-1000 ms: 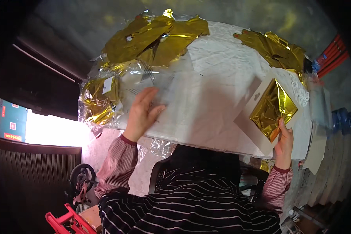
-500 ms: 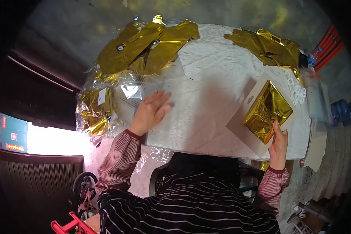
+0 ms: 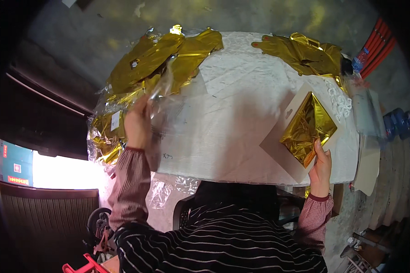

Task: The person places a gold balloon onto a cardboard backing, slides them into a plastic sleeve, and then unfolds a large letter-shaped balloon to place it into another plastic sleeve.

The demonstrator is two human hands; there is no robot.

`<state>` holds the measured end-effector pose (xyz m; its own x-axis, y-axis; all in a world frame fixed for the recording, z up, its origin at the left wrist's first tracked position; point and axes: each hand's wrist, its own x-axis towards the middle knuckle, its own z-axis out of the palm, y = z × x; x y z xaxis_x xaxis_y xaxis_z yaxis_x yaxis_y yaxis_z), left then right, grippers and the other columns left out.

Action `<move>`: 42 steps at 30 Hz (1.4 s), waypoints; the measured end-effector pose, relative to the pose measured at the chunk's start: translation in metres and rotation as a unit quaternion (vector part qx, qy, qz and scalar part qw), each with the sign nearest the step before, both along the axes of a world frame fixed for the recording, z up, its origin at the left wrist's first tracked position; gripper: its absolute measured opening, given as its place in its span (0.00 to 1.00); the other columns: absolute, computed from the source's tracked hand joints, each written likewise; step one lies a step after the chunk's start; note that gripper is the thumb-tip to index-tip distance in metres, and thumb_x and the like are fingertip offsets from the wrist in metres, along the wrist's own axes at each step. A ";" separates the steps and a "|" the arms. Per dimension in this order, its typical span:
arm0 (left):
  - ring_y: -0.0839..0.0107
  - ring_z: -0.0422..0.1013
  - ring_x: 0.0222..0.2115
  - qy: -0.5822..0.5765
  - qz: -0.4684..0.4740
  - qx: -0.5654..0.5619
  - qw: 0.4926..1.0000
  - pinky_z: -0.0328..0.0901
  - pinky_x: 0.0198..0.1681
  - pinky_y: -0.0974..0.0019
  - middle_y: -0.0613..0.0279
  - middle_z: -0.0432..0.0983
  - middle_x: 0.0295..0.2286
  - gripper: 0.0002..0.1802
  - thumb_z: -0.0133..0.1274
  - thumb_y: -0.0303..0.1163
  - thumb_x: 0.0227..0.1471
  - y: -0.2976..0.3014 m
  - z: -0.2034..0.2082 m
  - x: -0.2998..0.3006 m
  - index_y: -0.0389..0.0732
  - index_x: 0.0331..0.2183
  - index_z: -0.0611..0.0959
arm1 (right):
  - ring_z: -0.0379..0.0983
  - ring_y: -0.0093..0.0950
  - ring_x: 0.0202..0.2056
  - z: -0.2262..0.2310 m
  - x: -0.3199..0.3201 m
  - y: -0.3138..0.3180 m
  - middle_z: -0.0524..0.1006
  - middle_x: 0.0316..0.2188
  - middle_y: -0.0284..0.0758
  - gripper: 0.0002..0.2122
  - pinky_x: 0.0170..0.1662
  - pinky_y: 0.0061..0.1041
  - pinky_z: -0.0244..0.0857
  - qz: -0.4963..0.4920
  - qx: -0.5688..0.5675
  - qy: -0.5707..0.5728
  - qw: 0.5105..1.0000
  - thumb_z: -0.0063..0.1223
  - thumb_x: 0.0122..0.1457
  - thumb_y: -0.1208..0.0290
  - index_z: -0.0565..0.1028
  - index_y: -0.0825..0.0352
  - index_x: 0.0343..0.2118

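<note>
My right hand [image 3: 321, 166] grips the lower right part of a pale backing card [image 3: 278, 145] with a hang hole. A folded gold foil sheet [image 3: 307, 132] lies on that card, pinned under my thumb. On the left, my left hand [image 3: 137, 123], smeared by motion, has its fingers closed on the edge of a clear plastic bag [image 3: 173, 109], part of which is raised off the table. Flat gold foil pieces [image 3: 146, 61], like uninflated balloons, lie just beyond that hand. Beside its wrist is a clear-wrapped gold foil bundle [image 3: 105, 136] with a white label.
More gold foil [image 3: 300, 54] lies at the table's far right, near a cluster of white rings or ribbon [image 3: 339, 100]. The table [image 3: 214, 150] has a white cover. Clear plastic sleeves [image 3: 368, 109] hang by its right edge, with blue bottles [image 3: 398, 123] beyond.
My left hand has moved left and closed on the clear bag, lifting its edge. My right hand still holds the card and foil in nearly the same place.
</note>
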<state>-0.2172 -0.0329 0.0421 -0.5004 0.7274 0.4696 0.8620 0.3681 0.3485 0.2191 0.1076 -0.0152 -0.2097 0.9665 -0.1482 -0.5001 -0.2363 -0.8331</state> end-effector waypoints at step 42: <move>0.61 0.69 0.40 0.021 -0.452 -0.030 0.891 0.63 0.44 0.58 0.58 0.73 0.36 0.17 0.56 0.33 0.39 -0.005 -0.033 0.211 0.39 0.35 0.77 | 0.74 0.23 0.32 0.052 0.096 -0.043 0.76 0.31 0.33 0.10 0.36 0.20 0.68 0.159 -0.157 -0.248 0.943 0.54 0.52 0.77 0.73 0.70 0.38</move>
